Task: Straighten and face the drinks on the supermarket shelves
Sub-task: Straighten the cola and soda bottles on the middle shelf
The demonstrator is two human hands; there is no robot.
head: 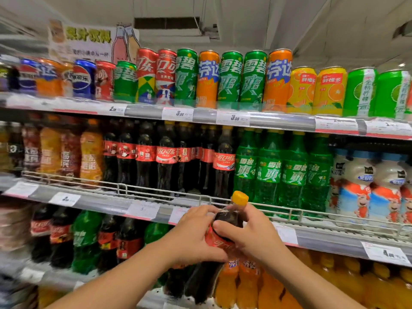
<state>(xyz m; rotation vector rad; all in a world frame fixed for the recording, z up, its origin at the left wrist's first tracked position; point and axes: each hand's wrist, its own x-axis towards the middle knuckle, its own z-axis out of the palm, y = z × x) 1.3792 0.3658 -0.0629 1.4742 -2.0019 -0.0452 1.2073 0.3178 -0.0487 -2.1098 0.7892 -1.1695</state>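
I hold a dark cola bottle (227,221) with a yellow cap and red label in front of the shelves, tilted with its base toward the lower left. My left hand (191,237) grips its left side around the label. My right hand (249,235) grips its right side, thumb across the shoulder. Behind it, on the middle shelf, stands a row of cola bottles (166,157) with labels turned various ways, then green Sprite bottles (269,168).
The top shelf carries cans (231,79) of cola, Sprite, Fanta and juice. A white wire rail (120,188) fronts the middle shelf. White milk-drink bottles (356,184) stand at right. Below are more cola, green bottles (84,239) and orange soda bottles (247,284).
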